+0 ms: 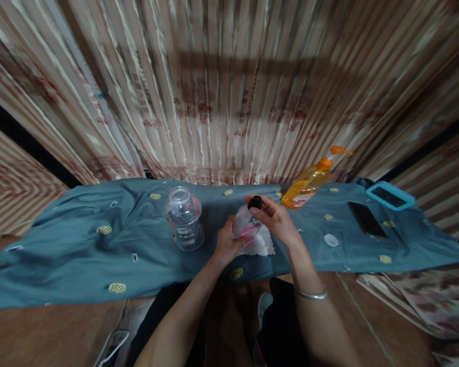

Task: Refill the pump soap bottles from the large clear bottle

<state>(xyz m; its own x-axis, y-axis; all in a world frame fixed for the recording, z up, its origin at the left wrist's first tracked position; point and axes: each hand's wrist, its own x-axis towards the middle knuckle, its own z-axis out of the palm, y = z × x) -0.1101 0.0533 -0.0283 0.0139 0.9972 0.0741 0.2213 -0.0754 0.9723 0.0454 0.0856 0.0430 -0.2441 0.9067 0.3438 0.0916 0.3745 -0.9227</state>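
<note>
My left hand [226,242] grips the body of a small clear bottle [245,225] with a pink label, held tilted over a white cloth [263,246]. My right hand [275,216] has its fingers closed around the bottle's black cap [255,203]. A silver bangle [310,294] sits on my right wrist. Both hands are above the middle of a table draped in teal fabric [80,239].
An open clear plastic jar [184,218] stands left of my hands. An orange pump bottle [309,182] stands at back right. Further right lie a dark phone [367,219], a blue-framed device [390,196] and a small white lid [331,240]. A striped curtain [229,92] hangs behind.
</note>
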